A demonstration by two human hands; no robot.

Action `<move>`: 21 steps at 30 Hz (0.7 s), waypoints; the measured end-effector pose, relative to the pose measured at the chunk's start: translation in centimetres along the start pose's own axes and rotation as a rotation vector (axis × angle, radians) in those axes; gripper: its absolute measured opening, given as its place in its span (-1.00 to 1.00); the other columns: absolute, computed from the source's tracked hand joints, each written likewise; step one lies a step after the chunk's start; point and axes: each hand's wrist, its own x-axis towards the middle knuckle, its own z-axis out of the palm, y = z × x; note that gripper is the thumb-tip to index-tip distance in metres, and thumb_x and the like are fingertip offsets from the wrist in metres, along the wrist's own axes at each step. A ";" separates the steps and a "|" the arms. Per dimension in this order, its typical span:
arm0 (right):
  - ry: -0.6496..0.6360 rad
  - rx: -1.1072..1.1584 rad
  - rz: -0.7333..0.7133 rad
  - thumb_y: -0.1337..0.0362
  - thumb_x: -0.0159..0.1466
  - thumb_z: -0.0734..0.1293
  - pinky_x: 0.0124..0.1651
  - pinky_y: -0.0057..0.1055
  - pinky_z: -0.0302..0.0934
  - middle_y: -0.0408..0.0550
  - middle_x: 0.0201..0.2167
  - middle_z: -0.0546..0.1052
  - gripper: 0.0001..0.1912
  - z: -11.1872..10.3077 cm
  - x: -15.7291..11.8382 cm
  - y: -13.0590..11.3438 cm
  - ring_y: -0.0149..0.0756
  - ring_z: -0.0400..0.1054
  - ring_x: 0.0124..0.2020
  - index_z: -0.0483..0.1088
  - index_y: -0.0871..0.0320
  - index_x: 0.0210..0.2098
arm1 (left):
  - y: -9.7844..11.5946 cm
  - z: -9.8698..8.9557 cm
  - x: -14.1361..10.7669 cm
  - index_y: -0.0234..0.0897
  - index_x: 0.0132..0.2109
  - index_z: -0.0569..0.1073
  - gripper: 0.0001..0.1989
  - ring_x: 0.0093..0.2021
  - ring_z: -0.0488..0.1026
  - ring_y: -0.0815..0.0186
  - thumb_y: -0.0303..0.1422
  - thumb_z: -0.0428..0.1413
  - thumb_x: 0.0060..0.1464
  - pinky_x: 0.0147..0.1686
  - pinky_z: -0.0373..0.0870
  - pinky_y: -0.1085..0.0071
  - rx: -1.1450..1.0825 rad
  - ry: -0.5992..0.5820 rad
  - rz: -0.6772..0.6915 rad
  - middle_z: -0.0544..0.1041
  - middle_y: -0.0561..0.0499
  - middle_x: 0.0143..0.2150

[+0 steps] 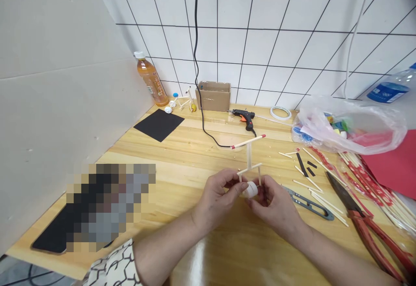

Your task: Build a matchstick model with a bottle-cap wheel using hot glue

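Wooden stick frame (248,156) is held over the wooden tabletop (224,238), the left hand (221,193) pinching its crossbar and the right hand (273,206) clasping the white wheel (251,189). Squeezing too hard could snap a slender stick or break a joint; a loose grip could let the wheel slip.

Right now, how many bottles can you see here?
2. An orange drink bottle stands in the far left corner by the wall. A clear water bottle with a blue label shows at the top right, behind the plastic bag. Others could be hidden inside the bag.
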 end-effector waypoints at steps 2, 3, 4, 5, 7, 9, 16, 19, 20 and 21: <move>-0.002 0.003 -0.001 0.27 -0.02 0.30 -0.55 -0.46 0.09 -0.22 -0.57 0.31 -0.81 0.0 0.1 0.0 -0.42 0.14 -0.59 0.19 0.09 -0.42 | -0.1 0.1 0.0 -0.32 -0.39 0.43 -0.88 -0.41 0.36 0.37 -0.34 0.11 0.00 -0.34 0.31 0.48 0.052 0.003 0.005 0.44 0.02 -0.45; -0.001 0.002 0.001 0.28 -0.02 0.30 -0.54 -0.46 0.09 -0.22 -0.57 0.32 -0.82 0.0 0.1 0.1 -0.42 0.14 -0.58 0.19 0.09 -0.42 | -0.2 0.1 0.0 -0.32 -0.38 0.43 -0.88 -0.41 0.36 0.37 -0.34 0.10 0.00 -0.34 0.32 0.48 0.071 0.002 0.007 0.44 0.02 -0.45; 0.002 -0.002 0.003 0.28 -0.02 0.29 -0.54 -0.46 0.09 -0.22 -0.57 0.32 -0.82 0.0 0.1 0.0 -0.42 0.15 -0.58 0.19 0.09 -0.42 | -0.3 0.2 0.0 -0.32 -0.37 0.43 -0.88 -0.41 0.36 0.37 -0.34 0.10 0.00 -0.34 0.32 0.48 0.084 0.000 0.007 0.44 0.02 -0.45; 0.005 -0.007 0.007 0.28 -0.02 0.29 -0.54 -0.46 0.09 -0.22 -0.58 0.31 -0.82 0.0 0.2 0.0 -0.42 0.15 -0.59 0.19 0.09 -0.43 | -0.5 0.2 0.0 -0.32 -0.36 0.42 -0.89 -0.41 0.36 0.37 -0.34 0.10 0.00 -0.35 0.32 0.48 0.090 -0.001 0.005 0.44 0.02 -0.44; 0.014 -0.026 0.012 0.28 -0.03 0.29 -0.55 -0.46 0.08 -0.23 -0.59 0.30 -0.82 -0.1 0.2 0.0 -0.42 0.14 -0.59 0.19 0.09 -0.43 | -0.7 0.3 0.0 -0.32 -0.35 0.41 -0.89 -0.41 0.36 0.38 -0.35 0.10 -0.01 -0.35 0.32 0.48 0.092 -0.001 -0.005 0.44 0.03 -0.44; 0.018 -0.052 0.008 0.29 -0.03 0.29 -0.55 -0.46 0.08 -0.24 -0.60 0.29 -0.83 -0.2 0.2 -0.1 -0.42 0.14 -0.59 0.18 0.09 -0.44 | -0.9 0.3 0.1 -0.31 -0.35 0.39 -0.90 -0.41 0.35 0.38 -0.36 0.10 -0.01 -0.35 0.31 0.49 0.099 -0.007 -0.018 0.43 0.05 -0.45; 0.048 -0.131 -0.045 0.31 -0.04 0.27 -0.56 -0.48 0.07 -0.26 -0.62 0.28 -0.84 -0.1 0.3 -0.1 -0.43 0.15 -0.61 0.16 0.08 -0.46 | -1.6 0.2 0.2 -0.31 -0.38 0.39 -0.90 -0.44 0.32 0.41 -0.35 0.10 0.00 -0.39 0.26 0.51 0.103 -0.036 -0.062 0.39 0.08 -0.48; 0.056 -0.154 -0.055 0.31 -0.04 0.26 -0.56 -0.48 0.07 -0.26 -0.62 0.29 -0.84 -0.2 0.3 -0.1 -0.43 0.15 -0.62 0.16 0.08 -0.46 | -1.4 0.3 0.2 -0.32 -0.41 0.39 -0.88 -0.45 0.31 0.41 -0.34 0.11 -0.02 -0.41 0.25 0.52 0.039 -0.040 -0.090 0.38 0.08 -0.50; 0.058 -0.162 -0.060 0.31 -0.03 0.26 -0.56 -0.48 0.07 -0.26 -0.62 0.29 -0.84 -0.2 0.3 -0.1 -0.43 0.16 -0.62 0.16 0.08 -0.46 | -1.3 0.3 0.2 -0.32 -0.42 0.39 -0.87 -0.45 0.31 0.42 -0.33 0.12 -0.03 -0.41 0.24 0.52 0.020 -0.041 -0.101 0.37 0.08 -0.50; 0.059 -0.172 -0.064 0.31 -0.04 0.26 -0.56 -0.48 0.07 -0.26 -0.62 0.29 -0.84 -0.2 0.3 -0.2 -0.43 0.16 -0.62 0.16 0.08 -0.46 | -1.3 0.3 0.2 -0.32 -0.43 0.39 -0.87 -0.46 0.30 0.42 -0.33 0.13 -0.04 -0.42 0.24 0.52 0.003 -0.042 -0.111 0.37 0.08 -0.51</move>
